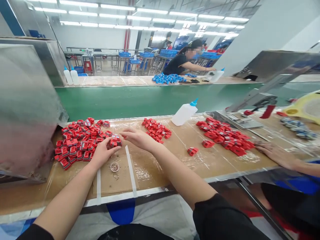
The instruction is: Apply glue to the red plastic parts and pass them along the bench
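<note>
My left hand (102, 151) grips a small red plastic part with grey edging (115, 142) at the right side of a large heap of similar red parts (80, 143). Just to the right of that part, my right hand (137, 137) reaches in with fingers stretched out, and I see nothing held in it. Below both hands, a small round cup (114, 167) holding tiny pieces rests on a taped cardboard sheet (107, 183). A smaller pile of red parts (156, 130) lies beyond my right forearm.
A white bottle with a blue nozzle (185, 114) leans behind the piles. To the right are more red parts (222, 135), a co-worker's hand (277, 155) and a press with a red handle (267, 111). A metal housing (25, 113) borders the left. Beyond the green belt (120, 101) another person works.
</note>
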Available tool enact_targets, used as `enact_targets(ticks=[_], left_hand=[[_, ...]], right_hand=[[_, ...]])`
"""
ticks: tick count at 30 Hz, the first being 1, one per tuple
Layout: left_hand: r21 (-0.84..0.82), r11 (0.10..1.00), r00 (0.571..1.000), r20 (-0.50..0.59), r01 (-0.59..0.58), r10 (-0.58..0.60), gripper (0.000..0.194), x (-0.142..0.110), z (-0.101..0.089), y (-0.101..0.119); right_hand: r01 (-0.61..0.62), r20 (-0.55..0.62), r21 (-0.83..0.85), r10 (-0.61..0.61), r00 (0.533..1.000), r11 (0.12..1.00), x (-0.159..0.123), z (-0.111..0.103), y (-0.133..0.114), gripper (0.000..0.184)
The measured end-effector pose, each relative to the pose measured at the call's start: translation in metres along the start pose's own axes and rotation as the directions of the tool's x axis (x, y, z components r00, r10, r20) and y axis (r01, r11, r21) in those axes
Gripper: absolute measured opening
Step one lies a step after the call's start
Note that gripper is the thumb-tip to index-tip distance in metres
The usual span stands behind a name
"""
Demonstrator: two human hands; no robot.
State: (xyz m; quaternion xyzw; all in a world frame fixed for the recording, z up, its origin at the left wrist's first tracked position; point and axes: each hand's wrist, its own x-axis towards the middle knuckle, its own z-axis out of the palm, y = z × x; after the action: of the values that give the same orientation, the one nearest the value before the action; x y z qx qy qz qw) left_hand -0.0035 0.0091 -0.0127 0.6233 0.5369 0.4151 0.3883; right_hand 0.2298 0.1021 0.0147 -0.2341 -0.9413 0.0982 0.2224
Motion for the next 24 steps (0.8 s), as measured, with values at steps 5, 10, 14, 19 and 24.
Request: enact_targets(ticks=[5, 10, 14, 19, 24], left_hand=[[0.051, 0.999, 0.997, 0.071, -0.011, 0.007, 0.046, -0.002, -0.001, -0.001], [-0.215, 0.975, 0.984, 0.175, 0.063, -0.025, 0.052, -0.002, 0.0, -0.002], [-0.335, 0.928, 0.964, 0.254, 0.161, -0.076, 0.059, -0.002, 0.0, -0.003], [-0.333, 0.93, 0.964, 0.258, 0.153, -0.067, 0.06, -0.002, -0.001, -0.002], [-0.334, 0.933, 0.954, 0.297, 0.134, -0.03, 0.053, 0.0, -0.001, 0.003]], right_hand=[[0.279, 0.035, 0.046, -0.28, 0.959, 0.959, 0.007, 0.003, -0.02, 0.044], [0.324, -0.075, 0.26, -0.316, 0.946, 0.91, 0.01, 0.004, -0.019, 0.038], [0.179, -0.183, 0.449, -0.106, 0.977, 0.876, 0.007, 0.019, -0.026, 0.03], [0.082, -0.257, 0.498, 0.056, 0.965, 0.863, 0.001, 0.039, -0.03, 0.026], [0.308, -0.34, 0.36, -0.184, 0.922, 0.881, -0.003, 0.041, -0.022, 0.035]])
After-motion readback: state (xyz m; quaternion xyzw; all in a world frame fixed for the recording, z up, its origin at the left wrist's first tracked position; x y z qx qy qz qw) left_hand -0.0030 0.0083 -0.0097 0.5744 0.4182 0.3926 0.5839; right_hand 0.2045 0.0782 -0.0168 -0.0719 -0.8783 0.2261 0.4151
